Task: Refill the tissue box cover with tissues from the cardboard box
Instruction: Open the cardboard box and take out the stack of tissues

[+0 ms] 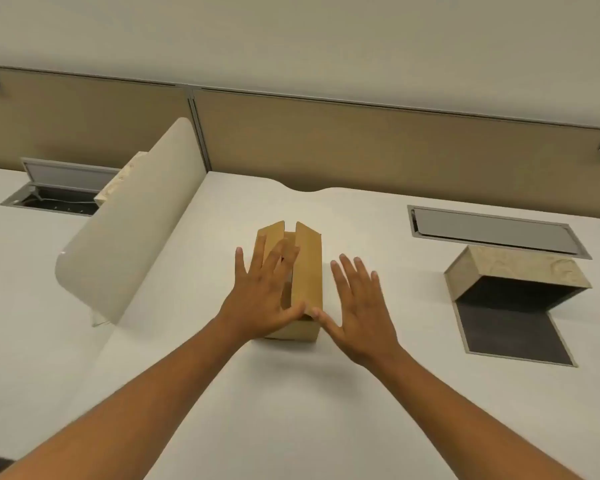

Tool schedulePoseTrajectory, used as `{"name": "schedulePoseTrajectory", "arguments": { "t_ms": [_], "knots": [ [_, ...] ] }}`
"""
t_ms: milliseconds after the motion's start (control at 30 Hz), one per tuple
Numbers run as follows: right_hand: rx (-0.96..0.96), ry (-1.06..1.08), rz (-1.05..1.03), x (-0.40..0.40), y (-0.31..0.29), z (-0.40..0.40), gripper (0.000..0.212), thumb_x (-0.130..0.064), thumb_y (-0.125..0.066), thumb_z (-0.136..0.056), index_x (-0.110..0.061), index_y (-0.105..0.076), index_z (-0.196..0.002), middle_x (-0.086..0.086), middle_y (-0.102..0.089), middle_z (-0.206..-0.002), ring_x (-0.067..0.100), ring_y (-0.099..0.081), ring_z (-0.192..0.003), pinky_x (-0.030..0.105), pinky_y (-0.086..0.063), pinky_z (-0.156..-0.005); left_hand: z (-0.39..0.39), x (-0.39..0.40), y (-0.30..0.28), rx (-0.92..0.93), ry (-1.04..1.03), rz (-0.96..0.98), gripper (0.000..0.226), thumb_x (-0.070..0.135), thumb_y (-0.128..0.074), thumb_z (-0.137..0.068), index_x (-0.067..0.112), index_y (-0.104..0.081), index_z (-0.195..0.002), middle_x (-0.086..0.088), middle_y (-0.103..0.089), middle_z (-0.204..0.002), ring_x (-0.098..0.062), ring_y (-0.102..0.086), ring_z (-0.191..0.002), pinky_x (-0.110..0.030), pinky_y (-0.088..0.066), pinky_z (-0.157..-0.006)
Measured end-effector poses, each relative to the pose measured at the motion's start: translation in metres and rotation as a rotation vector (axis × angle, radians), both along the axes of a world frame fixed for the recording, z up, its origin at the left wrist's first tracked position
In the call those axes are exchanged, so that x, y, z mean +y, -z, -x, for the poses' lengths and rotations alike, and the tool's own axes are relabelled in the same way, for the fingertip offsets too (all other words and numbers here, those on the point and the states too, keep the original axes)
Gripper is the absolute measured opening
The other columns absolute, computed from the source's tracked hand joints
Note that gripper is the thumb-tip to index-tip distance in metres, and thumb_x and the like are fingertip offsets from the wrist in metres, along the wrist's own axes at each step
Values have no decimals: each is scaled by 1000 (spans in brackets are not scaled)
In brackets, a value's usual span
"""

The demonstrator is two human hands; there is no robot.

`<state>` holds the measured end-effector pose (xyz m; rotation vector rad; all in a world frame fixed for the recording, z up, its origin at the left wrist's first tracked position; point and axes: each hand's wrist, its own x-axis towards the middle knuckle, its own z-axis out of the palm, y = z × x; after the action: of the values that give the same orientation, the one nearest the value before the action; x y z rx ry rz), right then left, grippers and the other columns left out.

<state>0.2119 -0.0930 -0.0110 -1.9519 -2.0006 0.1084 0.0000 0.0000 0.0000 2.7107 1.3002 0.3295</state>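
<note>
A brown cardboard box (309,268) stands on the white desk in the middle of the view, its two long top flaps nearly shut with a narrow gap between them. My left hand (262,292) lies flat, fingers spread, over the left flap. My right hand (361,306) hovers open just right of the box, its thumb touching the box's near top corner. The tissue box cover (513,275), wood-patterned outside and dark inside, lies open on its side at the right, with its dark base panel (513,337) flat on the desk in front of it. No tissues are visible.
A beige curved divider panel (129,223) rises from the desk to the left of the box. A shut cable hatch (492,232) sits behind the cover, and an open hatch (56,195) lies at far left. Tan partition walls (361,147) close off the back.
</note>
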Motion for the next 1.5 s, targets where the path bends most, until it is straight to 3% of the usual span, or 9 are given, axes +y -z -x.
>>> {"name": "schedulePoseTrajectory", "arguments": {
  "t_ms": [200, 333, 467, 667, 900, 1033, 1233, 1367, 1500],
  "knots": [
    [59, -74, 58, 8, 6, 34, 78, -56, -55, -96, -18, -34, -161, 8, -34, -169, 25, -38, -153, 37, -43, -118, 35, -3, 10, -116, 210, 108, 85, 53, -63, -94, 27, -29, -167, -5, -25, -177, -35, -13, -166, -56, -35, -126],
    [78, -67, -39, 13, -1, 37, 67, -22, -66, -88, -17, -46, -152, 8, -48, -159, 24, -59, -134, 30, -63, -80, 45, -3, 8, -259, 153, -35, 67, 14, -79, -85, 14, -59, -148, -15, -54, -156, -33, -54, -143, -36, -64, -86],
    [114, -30, -233, 5, 4, 25, 60, -6, -62, -94, -10, -48, -152, 13, -46, -159, 27, -49, -145, 35, -53, -109, 68, -1, 15, -387, 57, -255, 45, 13, -65, -95, 7, -67, -140, -21, -63, -145, -38, -58, -136, -53, -58, -106],
    [-25, 53, -175, -15, 27, -3, 36, -11, -53, -100, -12, -64, -134, 11, -53, -155, 33, -32, -157, 57, -23, -129, 112, -7, 40, -136, -66, -359, 55, 11, -46, -102, 8, -51, -157, -12, -49, -166, -43, -34, -159, -76, -8, -128],
    [134, 81, 54, -16, 34, -9, 33, -20, -53, -107, -13, -64, -137, 3, -62, -146, 19, -56, -134, 29, -40, -116, 132, -6, 79, -132, 49, 98, 56, 38, -23, -116, 21, -29, -169, 4, -27, -177, -17, -21, -165, -35, -11, -135],
    [122, 37, 161, 3, 13, -9, 29, -32, -45, -109, -19, -58, -132, -1, -60, -131, 25, -59, -116, 37, -53, -95, 134, -6, 76, -111, 48, 191, 68, 58, -18, -113, 23, -25, -170, 7, -19, -179, -10, -22, -164, -22, -5, -133],
    [42, -78, 225, 35, -13, 10, 51, -53, -36, -106, -20, -58, -138, 2, -53, -144, 21, -41, -140, 46, -12, -130, 116, -4, 38, -99, 16, 204, 73, 66, -21, -108, 20, -47, -159, -2, -44, -166, -20, -42, -152, -33, -40, -118],
    [241, -33, 165, 35, -23, 27, 38, -43, -43, -110, -19, -64, -130, -4, -69, -125, 14, -59, -121, 42, -16, -132, 98, 3, 8, -98, 28, 174, 64, 63, -18, -109, 21, -64, -123, 2, -56, -128, -16, -57, -112, -27, -46, -89],
    [344, -4, 41, 15, -35, 40, 27, -35, -43, -109, -21, -66, -104, -8, -68, -94, 11, -59, -88, 35, -52, -84, 74, 10, -16, -77, -32, 182, 69, 65, -19, -106, 21, -69, -123, 3, -68, -111, -18, -63, -105, -30, -43, -76]
  ]
}}
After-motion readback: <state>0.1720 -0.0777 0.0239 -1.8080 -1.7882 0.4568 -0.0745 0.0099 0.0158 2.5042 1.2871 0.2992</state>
